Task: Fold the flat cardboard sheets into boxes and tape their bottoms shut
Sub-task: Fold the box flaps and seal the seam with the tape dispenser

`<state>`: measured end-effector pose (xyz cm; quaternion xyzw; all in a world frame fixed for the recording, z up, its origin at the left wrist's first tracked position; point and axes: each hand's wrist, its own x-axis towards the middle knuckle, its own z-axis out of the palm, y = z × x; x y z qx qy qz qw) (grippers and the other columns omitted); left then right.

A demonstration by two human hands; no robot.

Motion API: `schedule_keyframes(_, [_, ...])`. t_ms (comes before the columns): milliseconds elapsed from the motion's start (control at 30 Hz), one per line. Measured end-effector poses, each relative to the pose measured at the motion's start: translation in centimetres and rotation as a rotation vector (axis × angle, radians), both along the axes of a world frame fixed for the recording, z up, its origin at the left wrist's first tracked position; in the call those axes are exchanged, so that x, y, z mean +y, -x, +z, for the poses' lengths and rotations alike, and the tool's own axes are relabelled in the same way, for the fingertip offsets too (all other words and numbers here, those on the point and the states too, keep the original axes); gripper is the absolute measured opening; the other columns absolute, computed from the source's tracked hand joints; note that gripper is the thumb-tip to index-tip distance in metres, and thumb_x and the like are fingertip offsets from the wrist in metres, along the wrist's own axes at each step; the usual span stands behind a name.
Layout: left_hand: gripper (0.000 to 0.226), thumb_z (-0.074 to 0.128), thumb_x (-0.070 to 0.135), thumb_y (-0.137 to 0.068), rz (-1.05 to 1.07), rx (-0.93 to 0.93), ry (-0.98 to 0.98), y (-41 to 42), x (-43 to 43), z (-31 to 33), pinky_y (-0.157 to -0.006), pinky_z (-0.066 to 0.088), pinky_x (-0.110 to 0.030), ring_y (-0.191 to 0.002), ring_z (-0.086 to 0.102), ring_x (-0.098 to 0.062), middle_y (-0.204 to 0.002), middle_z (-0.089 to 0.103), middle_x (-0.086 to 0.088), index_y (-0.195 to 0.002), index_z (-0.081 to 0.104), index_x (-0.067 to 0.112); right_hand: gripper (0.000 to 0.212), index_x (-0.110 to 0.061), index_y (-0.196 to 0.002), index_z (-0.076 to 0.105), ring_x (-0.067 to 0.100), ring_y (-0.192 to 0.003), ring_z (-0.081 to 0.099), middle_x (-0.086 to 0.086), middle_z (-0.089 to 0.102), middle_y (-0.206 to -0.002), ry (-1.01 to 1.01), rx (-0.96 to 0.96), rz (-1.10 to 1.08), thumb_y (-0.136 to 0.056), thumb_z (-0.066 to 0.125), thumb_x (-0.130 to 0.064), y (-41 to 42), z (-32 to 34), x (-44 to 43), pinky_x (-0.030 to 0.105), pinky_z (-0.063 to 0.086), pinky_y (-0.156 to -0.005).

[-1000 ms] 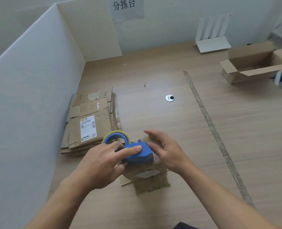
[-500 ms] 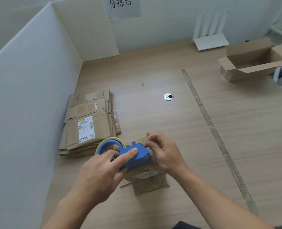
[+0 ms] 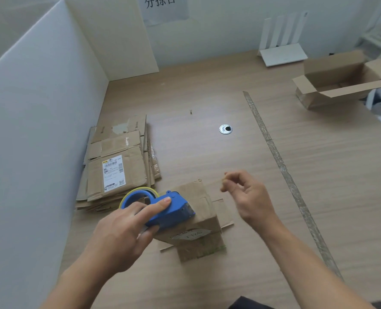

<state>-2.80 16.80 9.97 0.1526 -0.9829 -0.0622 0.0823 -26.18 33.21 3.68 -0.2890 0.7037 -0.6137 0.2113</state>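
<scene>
A small folded cardboard box [image 3: 198, 204] stands upside down on the wooden table near me, its bottom flaps facing up. My left hand [image 3: 127, 233] grips a blue tape dispenser [image 3: 165, 208] with a yellowish roll and holds its front end against the box bottom. My right hand [image 3: 245, 195] hovers just right of the box, apart from it, fingers loosely curled and holding nothing. A stack of flat cardboard sheets [image 3: 118, 166], the top one with a white shipping label, lies to the left behind the dispenser.
A white partition wall [image 3: 40, 130] runs along the left. An open finished box [image 3: 341, 81] sits at the far right, a white router [image 3: 283, 52] at the back. A round metal grommet [image 3: 225, 129] and a strip of tape [image 3: 281, 166] mark the table.
My right hand has lifted off the box and moved right, away from it. My left hand still holds the dispenser on the box bottom.
</scene>
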Motion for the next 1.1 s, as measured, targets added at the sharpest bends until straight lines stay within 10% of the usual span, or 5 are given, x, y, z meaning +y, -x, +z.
schedule_keyframes(533, [0.057, 0.042, 0.045, -0.084, -0.038, -0.065, 0.056, 1.8, 0.4, 0.4, -0.041, 0.043, -0.027, -0.058, 0.055, -0.014, -0.084, 0.058, 0.015, -0.140, 0.041, 0.047, 0.013, -0.018, -0.078, 0.060, 0.019, -0.080, 0.051, 0.002, 0.063, -0.068, -0.256, -0.559, -0.076, -0.089, 0.064, -0.014, 2.0, 0.3, -0.2, 0.038, 0.034, -0.075])
schedule_keyframes(1100, [0.056, 0.041, 0.045, -0.084, -0.036, -0.085, 0.060, 2.1, 0.7, 0.6, -0.040, 0.041, -0.025, -0.057, 0.053, -0.013, -0.083, 0.056, 0.016, -0.140, 0.042, 0.046, 0.008, -0.017, -0.090, 0.063, 0.012, -0.085, 0.064, -0.001, 0.068, -0.080, -0.440, -0.620, -0.001, -0.096, 0.061, -0.021, 0.8, -1.8, -0.8, 0.046, 0.042, -0.085])
